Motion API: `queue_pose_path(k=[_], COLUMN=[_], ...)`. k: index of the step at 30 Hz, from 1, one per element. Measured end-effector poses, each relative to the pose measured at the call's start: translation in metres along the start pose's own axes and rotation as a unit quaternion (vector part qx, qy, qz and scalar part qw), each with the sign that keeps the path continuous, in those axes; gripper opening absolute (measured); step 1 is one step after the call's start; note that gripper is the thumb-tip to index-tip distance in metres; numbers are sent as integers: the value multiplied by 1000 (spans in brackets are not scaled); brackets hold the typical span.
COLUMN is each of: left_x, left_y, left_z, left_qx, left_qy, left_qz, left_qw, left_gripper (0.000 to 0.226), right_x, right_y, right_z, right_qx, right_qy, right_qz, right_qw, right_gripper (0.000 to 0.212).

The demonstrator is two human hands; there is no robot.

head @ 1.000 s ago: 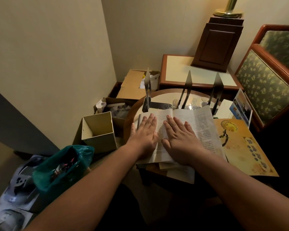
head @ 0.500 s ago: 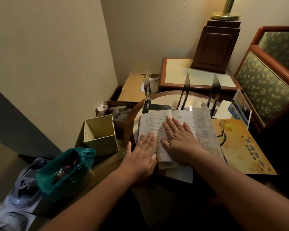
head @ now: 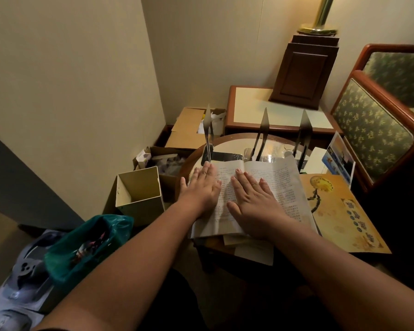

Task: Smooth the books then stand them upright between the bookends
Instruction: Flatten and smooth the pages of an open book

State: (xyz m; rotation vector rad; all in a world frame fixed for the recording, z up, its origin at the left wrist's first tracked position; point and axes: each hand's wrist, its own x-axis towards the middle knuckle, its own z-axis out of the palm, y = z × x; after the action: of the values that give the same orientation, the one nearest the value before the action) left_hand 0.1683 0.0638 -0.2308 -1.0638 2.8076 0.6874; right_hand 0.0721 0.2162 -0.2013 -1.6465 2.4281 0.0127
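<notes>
We see the left hand point(head: 202, 185) flat, fingers extended, gripping nothing, on the open book's point(head: 270, 187) left page. The right hand point(head: 253, 199) lies equally flat at centre. Behind, seemingly three bookends point(head: 263, 134) stand upright on the round table point(head: 234, 143).

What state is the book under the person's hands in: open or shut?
Open. The book lies spread flat, two printed pages showing, with the left hand and right hand pressing palms down.

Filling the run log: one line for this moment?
phase: smoothing | left hand: flat on open book | right hand: flat on page | bookends: empty
</notes>
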Motion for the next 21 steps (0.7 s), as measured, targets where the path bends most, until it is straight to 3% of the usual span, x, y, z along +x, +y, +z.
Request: queue_pose_path(k=[6,13,21], left_x=[11,-15,-54], left_y=[-1,-2,-12], left_z=[2,15,28], left_qx=[-91,-195,-230], left_qy=[5,63,139], left_qz=[-65,-37,-14], left_qw=[994,978,963], left_gripper=[63,72,76], right_x=[0,-2,-2], right_y=[1,3,6], right_z=[1,1,4], right_qx=[0,10,23], right_qy=[2,0,21], right_qz=[0,-6,-13], right_qw=[1000,1000,999], right_gripper=[71,71,71])
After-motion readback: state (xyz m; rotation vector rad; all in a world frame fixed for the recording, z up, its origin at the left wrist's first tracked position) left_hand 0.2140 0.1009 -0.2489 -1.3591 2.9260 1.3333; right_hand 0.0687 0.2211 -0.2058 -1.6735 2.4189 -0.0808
